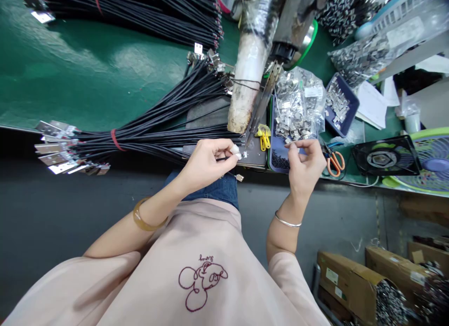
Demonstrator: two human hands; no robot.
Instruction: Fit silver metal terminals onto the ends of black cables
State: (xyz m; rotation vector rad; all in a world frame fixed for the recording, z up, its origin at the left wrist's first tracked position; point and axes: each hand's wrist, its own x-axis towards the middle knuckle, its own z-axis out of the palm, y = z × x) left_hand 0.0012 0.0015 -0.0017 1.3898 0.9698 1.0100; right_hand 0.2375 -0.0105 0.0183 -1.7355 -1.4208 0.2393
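Note:
My left hand [210,164] pinches the end of a black cable [221,159] between thumb and forefinger, with white covers on the fingertips. A small silver-white tip sticks out past the fingers. Over the front of a blue tray [279,160], my right hand [306,164] has thumb and forefinger pressed together; whatever is between them is too small to make out. That tray holds a clear bag of small metal connector shells [298,104], with small dark pieces in front. A tied bundle of black cables [147,132] lies left of my left hand.
A soldering iron [261,104] and a wrapped pale tube [247,78] hang down between my hands. Yellow snips [264,138] lie beside the tray, and orange-handled scissors [336,163] right of my right hand. Further right stand a black fan [386,156] and a green basket [433,150].

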